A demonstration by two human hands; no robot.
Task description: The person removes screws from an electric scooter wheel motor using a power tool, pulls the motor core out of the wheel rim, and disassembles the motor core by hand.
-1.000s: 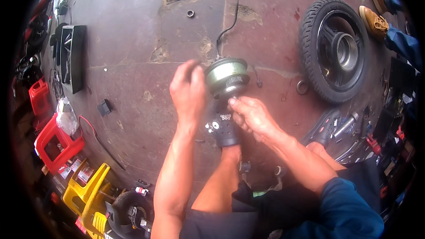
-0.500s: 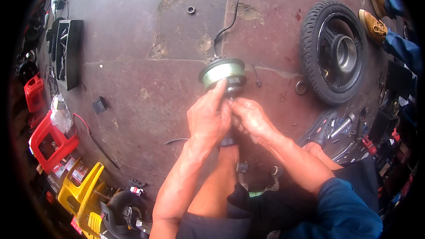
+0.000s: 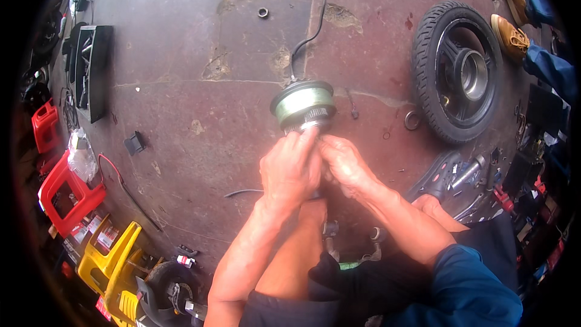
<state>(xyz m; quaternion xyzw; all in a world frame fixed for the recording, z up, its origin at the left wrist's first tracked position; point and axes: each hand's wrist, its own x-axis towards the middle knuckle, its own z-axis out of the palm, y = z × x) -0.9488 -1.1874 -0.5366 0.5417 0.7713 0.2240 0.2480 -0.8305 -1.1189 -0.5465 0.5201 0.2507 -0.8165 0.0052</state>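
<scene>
A round hub motor core (image 3: 304,102) with a pale green band, black rim and toothed ring is out in front of me. A dark cable (image 3: 322,9) runs from its far end up the floor. My left hand (image 3: 289,166) is closed at the core's near end, thumb and fingers bunched around it. Close beside it, my right hand (image 3: 348,163) is closed too, its fingertips pinched against the left ones. Whatever small part sits between the right fingers is hidden. A bright metal ring (image 3: 310,126) shows just beyond the fingertips.
To the right lies a wheel with a black tyre (image 3: 422,75), near another person's tan shoe (image 3: 510,35). A metal ring (image 3: 411,120) is beside it. Tools (image 3: 467,172) are scattered at lower right. A dark toolbox (image 3: 97,75) and red (image 3: 69,194) and yellow (image 3: 109,254) stools line the left.
My left index finger has drawn back from the core's side toward its near end. The toothed ring and bright metal ring show more now. The right hand has barely moved.
</scene>
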